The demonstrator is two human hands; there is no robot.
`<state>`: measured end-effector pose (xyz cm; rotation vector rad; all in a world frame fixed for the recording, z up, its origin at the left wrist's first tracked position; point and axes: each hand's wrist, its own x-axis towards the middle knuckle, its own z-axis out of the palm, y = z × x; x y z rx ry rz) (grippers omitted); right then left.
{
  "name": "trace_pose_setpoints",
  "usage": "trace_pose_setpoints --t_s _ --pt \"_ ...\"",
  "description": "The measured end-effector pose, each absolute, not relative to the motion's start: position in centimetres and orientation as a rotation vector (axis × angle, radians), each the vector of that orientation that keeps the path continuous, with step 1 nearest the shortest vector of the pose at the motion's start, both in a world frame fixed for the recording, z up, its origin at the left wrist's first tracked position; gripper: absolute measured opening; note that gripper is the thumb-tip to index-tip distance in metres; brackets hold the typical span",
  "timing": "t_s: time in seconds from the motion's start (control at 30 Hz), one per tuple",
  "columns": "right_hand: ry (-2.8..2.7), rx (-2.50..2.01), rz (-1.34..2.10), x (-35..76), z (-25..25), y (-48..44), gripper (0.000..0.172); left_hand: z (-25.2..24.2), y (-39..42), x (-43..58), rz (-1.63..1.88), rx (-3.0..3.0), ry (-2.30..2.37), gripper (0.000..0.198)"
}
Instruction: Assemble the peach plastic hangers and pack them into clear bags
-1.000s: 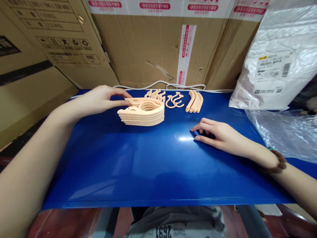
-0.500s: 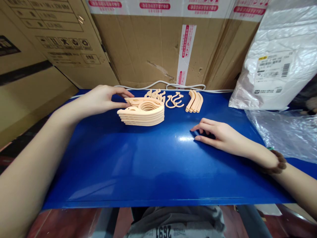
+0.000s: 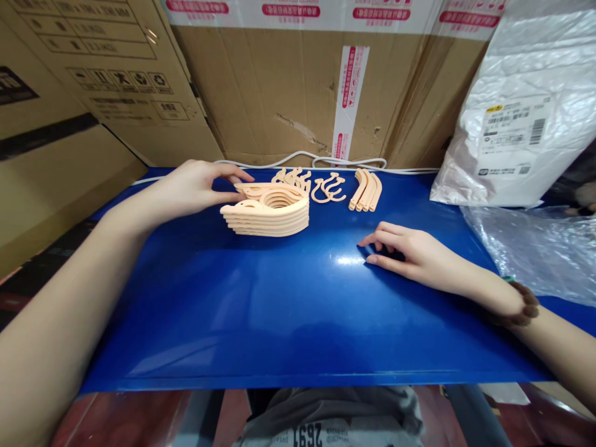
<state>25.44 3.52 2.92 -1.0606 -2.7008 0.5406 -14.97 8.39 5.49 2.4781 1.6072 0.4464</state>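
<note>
Your left hand (image 3: 195, 184) has just eased its fingers out slightly at the left end of the stack of curved peach plastic pieces (image 3: 270, 223) on the glossy blue worktop (image 3: 242, 316), can't tell if gripping, right hand (image 3: 414, 253) half-open and empty, stack unmoved, so nothing's separated.

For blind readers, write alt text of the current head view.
A left hand is at the left end of a stack of curved peach plastic pieces on a glossy blue tabletop; the empty right hand is farther right. Small peach plastic hooks and curved peach plastic bars lie farther back.
</note>
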Motion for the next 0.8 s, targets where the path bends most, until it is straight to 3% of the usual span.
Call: trace_pose_setpoints --t_s 0.8 --pt "-2.709 -1.062 0.533 25.33 2.87 3.62 0.036 5.20 8.45 -14.10 0.344 2.476 1.645 0.062"
